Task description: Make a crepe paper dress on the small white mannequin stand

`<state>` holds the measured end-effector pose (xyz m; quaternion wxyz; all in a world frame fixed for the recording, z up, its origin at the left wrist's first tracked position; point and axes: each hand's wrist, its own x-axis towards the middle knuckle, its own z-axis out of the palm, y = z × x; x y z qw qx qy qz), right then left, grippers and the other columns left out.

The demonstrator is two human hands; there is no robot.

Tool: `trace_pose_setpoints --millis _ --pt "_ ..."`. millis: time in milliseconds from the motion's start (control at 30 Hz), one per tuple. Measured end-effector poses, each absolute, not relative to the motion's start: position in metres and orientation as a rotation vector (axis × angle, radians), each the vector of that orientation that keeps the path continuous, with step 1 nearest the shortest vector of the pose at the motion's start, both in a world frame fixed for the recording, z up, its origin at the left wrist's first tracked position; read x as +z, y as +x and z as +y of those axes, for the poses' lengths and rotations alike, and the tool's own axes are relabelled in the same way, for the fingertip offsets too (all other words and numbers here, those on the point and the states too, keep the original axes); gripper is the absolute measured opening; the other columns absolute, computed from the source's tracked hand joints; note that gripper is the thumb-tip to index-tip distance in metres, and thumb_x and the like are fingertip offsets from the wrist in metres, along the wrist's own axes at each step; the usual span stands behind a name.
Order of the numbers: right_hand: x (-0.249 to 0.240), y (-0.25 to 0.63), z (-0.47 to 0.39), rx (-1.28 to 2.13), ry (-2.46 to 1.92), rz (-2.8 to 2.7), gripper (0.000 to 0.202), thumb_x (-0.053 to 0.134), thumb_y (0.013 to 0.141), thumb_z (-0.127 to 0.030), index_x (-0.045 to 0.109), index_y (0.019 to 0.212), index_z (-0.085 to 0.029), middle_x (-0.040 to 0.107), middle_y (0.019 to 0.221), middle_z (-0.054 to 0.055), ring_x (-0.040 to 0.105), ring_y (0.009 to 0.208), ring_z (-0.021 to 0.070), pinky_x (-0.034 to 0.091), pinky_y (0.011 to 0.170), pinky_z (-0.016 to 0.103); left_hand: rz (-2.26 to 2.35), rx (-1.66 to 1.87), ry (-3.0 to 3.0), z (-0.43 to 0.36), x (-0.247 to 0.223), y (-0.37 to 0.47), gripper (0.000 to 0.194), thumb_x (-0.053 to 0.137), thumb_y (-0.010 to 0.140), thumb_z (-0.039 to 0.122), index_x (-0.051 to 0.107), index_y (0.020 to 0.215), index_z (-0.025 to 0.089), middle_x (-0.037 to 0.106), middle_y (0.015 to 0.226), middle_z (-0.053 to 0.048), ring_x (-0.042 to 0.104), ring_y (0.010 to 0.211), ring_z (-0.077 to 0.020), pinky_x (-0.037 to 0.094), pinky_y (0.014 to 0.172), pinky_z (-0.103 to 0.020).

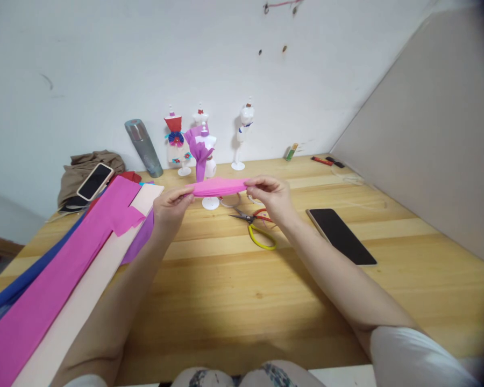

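A folded strip of bright pink crepe paper (220, 187) stretches between my two hands above the table. My left hand (173, 204) pinches its left end, thumb against fingers. At the other end, my right hand (271, 194) grips the strip the same way. Just behind the strip stands a small white dress form (210, 144) draped with purple crepe paper (200, 156); the strip hides part of its stand. Below my right hand lie scissors (253, 220), blades apart, with one yellow and one red handle.
Long sheets of magenta (64, 274), cream and blue paper lie at left, near a phone (95, 181) on brown cloth. A bottle (144, 148) and other dress forms (242, 137) line the wall. A black tablet or phone (341, 235) and glue stick (291, 151) are at right.
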<state>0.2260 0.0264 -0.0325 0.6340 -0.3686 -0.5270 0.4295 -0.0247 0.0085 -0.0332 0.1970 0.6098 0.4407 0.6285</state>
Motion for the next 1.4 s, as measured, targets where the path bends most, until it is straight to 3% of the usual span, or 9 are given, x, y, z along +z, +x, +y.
trace_pose_setpoints --millis 167,467,633,733,867,1067,1233,1400 --pt "-0.036 0.227 0.028 0.907 -0.865 -1.268 0.013 0.078 0.067 -0.029 0.079 0.079 -0.025 0.075 0.076 0.001 0.065 0.069 0.0163 0.055 0.074 0.036 1.366 1.717 2.145 0.004 -0.029 -0.029 0.017 0.067 0.085 0.022 0.081 0.094 0.022 0.081 0.095 -0.004 0.074 0.088 -0.0183 0.059 0.084 -0.032" --pt "-0.040 0.227 0.031 0.792 -0.917 -1.347 0.016 0.073 0.072 -0.033 0.077 0.084 -0.023 0.075 0.084 0.003 0.066 0.076 0.0181 0.054 0.079 0.037 1.398 1.665 2.348 0.002 -0.028 -0.029 0.016 0.062 0.090 0.015 0.077 0.089 0.021 0.079 0.092 -0.003 0.071 0.087 -0.0169 0.055 0.082 -0.029" --pt "-0.042 0.227 0.031 0.766 -0.961 -1.370 0.014 0.071 0.074 -0.034 0.073 0.081 -0.022 0.071 0.079 0.002 0.062 0.072 0.0171 0.052 0.075 0.036 1.425 1.625 2.299 0.000 -0.024 -0.027 0.016 0.059 0.091 0.020 0.074 0.083 0.022 0.076 0.087 -0.003 0.068 0.085 -0.0178 0.053 0.080 -0.030" --pt "-0.040 0.227 0.030 0.764 -0.989 -1.386 0.011 0.070 0.074 -0.033 0.070 0.077 -0.022 0.069 0.076 0.002 0.061 0.073 0.0174 0.050 0.071 0.034 1.488 1.601 2.138 -0.001 -0.023 -0.026 0.013 0.062 0.087 0.025 0.073 0.080 0.023 0.074 0.082 -0.003 0.068 0.081 -0.0185 0.052 0.078 -0.030" --pt "-0.037 0.227 0.029 0.841 -1.022 -1.362 0.012 0.072 0.071 -0.033 0.067 0.075 -0.022 0.065 0.067 0.000 0.059 0.065 0.0161 0.048 0.064 0.032 1.441 1.547 1.785 0.003 -0.029 -0.023 0.009 0.069 0.078 0.030 0.072 0.078 0.021 0.071 0.068 0.000 0.067 0.063 -0.0162 0.053 0.064 -0.028" --pt "-0.031 0.227 0.027 0.993 -0.999 -1.255 0.016 0.077 0.063 -0.031 0.067 0.071 -0.021 0.066 0.061 0.000 0.058 0.057 0.0141 0.047 0.059 0.030 1.274 1.515 1.422 0.013 -0.037 -0.022 0.023 0.078 0.065 0.038 0.067 0.072 0.019 0.072 0.060 -0.002 0.068 0.051 -0.0170 0.053 0.050 -0.026" --pt "-0.028 0.229 0.026 1.037 -0.957 -1.211 0.016 0.079 0.056 -0.026 0.071 0.068 -0.019 0.068 0.064 0.002 0.058 0.058 0.0137 0.049 0.062 0.032 1.166 1.620 1.383 0.016 -0.035 -0.023 0.028 0.085 0.057 0.037 0.066 0.066 0.017 0.076 0.069 -0.006 0.073 0.062 -0.0198 0.061 0.062 -0.033" --pt "-0.029 0.229 0.027 1.013 -0.941 -1.189 0.013 0.079 0.057 -0.024 0.069 0.065 -0.020 0.068 0.067 0.001 0.058 0.060 0.0139 0.050 0.063 0.033 1.170 1.697 1.408 0.012 -0.032 -0.020 0.022 0.084 0.059 0.032 0.070 0.067 0.018 0.077 0.073 -0.005 0.073 0.065 -0.0192 0.063 0.068 -0.035"
